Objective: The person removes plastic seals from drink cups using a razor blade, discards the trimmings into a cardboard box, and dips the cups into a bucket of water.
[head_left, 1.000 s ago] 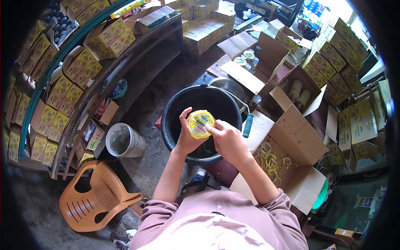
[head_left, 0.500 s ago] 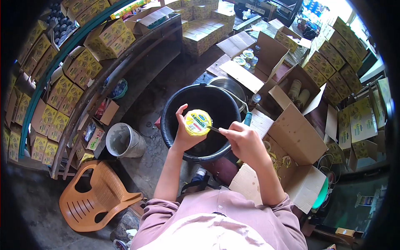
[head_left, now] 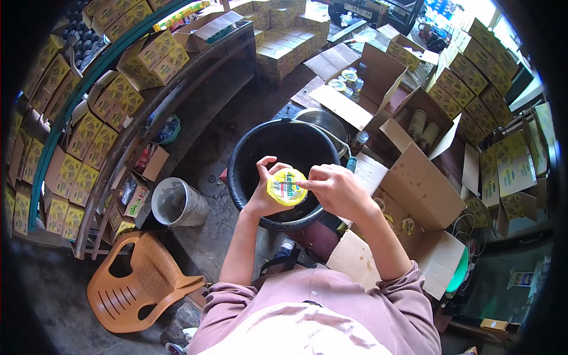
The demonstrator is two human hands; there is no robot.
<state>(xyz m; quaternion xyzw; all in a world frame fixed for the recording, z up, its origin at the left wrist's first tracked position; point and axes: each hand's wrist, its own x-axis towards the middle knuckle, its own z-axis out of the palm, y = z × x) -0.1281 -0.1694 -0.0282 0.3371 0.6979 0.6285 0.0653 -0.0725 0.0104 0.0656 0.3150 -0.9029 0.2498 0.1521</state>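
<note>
- The right hand (head_left: 343,192) has moved in over the lid of the yellow-wrapped cup (head_left: 286,193), fingers curled; any grip is unclear.
- The left hand (head_left: 260,198), half closed, holds the cup above the black tub (head_left: 249,148).
- The yellow wrap remains on; any loosening is hidden.

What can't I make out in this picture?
Anything the right hand may hold: head view, its fingers cover it.
Inside the yellow tub: head view, its top hides it.
Bottom of the black bucket: head view, left hand and shadow.
Upper part of the vehicle: head view, cut by top edge.
</note>
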